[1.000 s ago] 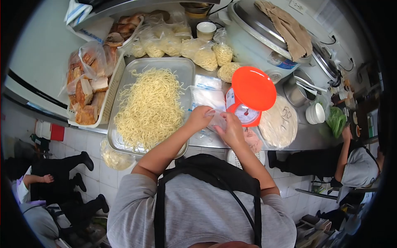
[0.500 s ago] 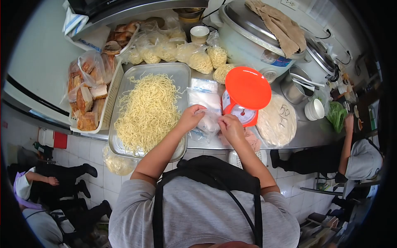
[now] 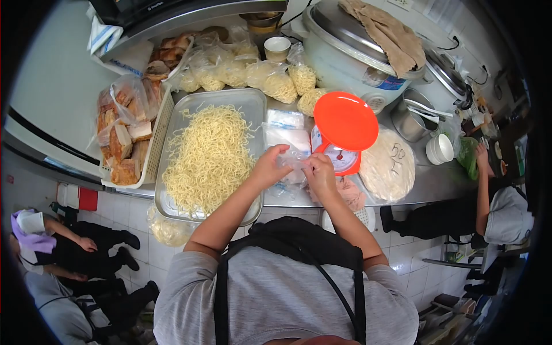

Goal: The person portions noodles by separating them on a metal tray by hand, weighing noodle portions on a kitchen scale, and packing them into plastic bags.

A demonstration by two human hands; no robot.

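Observation:
A thin clear plastic bag (image 3: pixel 294 158) is pinched at its edge between the fingertips of my right hand (image 3: pixel 321 175), just in front of the scale. My left hand (image 3: pixel 269 169) is at the bag's other side, its thumb and fingers apart and curved toward the plastic. Left of my hands, loose yellow noodles (image 3: pixel 210 158) are heaped on a metal tray (image 3: pixel 257 99). The kitchen scale (image 3: pixel 339 155) has an orange pan (image 3: pixel 346 122). Beneath and behind the bag lie stacks of plastic bags (image 3: pixel 286 119).
Bagged noodle portions (image 3: pixel 279 86) line the back, beside a large rice cooker (image 3: pixel 345 57). A basket (image 3: pixel 164 123) of roasted meat (image 3: pixel 121 141) stands left. A round plastic-wrapped stack (image 3: pixel 388 167) and pink cloth (image 3: pixel 349 192) lie right. Co-workers (image 3: pixel 506 213) stand on both sides.
My left thumb and fingers have spread from their pinch on the bag, while my right hand keeps hold of it. Co-workers at left have shifted, and the view has moved slightly.

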